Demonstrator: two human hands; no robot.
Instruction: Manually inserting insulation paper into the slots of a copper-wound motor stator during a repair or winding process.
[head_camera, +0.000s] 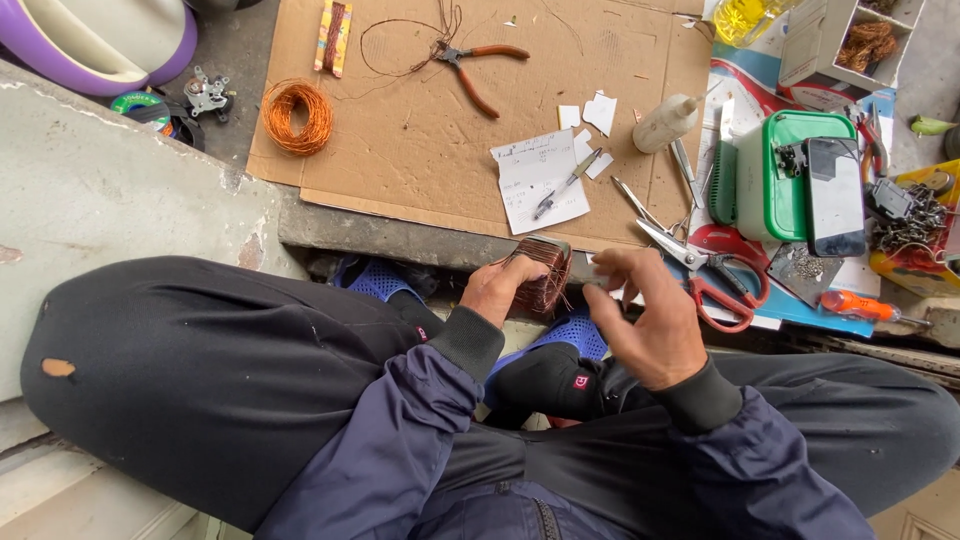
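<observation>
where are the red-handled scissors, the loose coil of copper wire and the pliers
red-handled scissors (722, 290), head view, on the red handle loop
loose orange coil of copper wire (297, 117), head view, on its ring
orange-handled pliers (470, 62), head view, near the pivot

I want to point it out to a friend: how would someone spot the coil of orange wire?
Start at the big sheet of brown cardboard spread on the ground ahead of the seated person. At its left edge lies the coil of orange wire, a loose round hank. Unlike the orange-handled pliers farther right, it is a bare ring with no metal jaws.
</observation>
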